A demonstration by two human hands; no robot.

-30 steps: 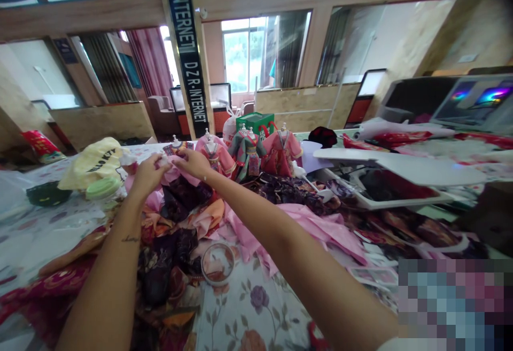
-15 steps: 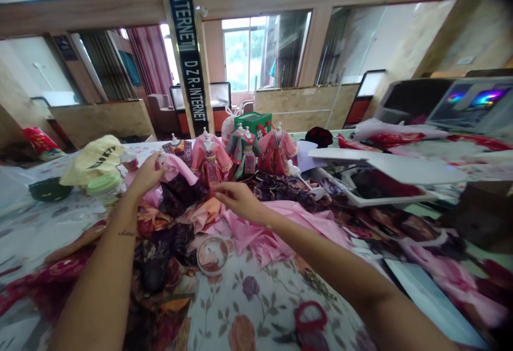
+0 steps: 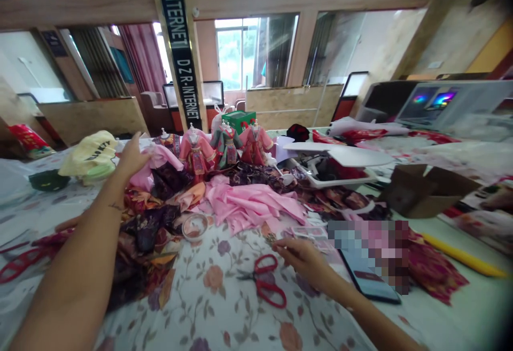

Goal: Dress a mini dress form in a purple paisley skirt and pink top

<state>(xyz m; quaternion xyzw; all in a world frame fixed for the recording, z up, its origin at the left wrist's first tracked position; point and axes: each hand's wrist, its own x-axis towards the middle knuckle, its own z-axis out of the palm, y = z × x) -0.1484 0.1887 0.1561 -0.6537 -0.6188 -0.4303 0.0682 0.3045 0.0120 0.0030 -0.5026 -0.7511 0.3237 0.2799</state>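
My left hand (image 3: pixel 134 158) is at the upper left, its fingers closed at the shoulder of a small doll dress (image 3: pixel 162 158) with a pink top and a dark patterned skirt. The hand covers part of the dress. My right hand (image 3: pixel 302 257) is low over the flowered cloth, fingertips pinched together beside a small brownish cluster (image 3: pixel 271 238); what they hold, if anything, is too small to tell. Red-handled scissors (image 3: pixel 269 288) lie just left of that hand. Behind, several doll forms stand upright in robes, among them a pink one (image 3: pixel 195 150) and a green one (image 3: pixel 226 145).
Pink fabric (image 3: pixel 248 201) lies heaped mid-table, with a tape roll (image 3: pixel 194 228) nearby. Dark patterned cloth (image 3: pixel 150 228) is piled on the left. A phone-like tablet (image 3: pixel 371 281), a cardboard box (image 3: pixel 420 193) and a white tray (image 3: pixel 348 180) are on the right.
My right hand has left the doll dress and moved down and right to the cloth beside the scissors. My left hand stays at the dress. The view has turned slightly right.
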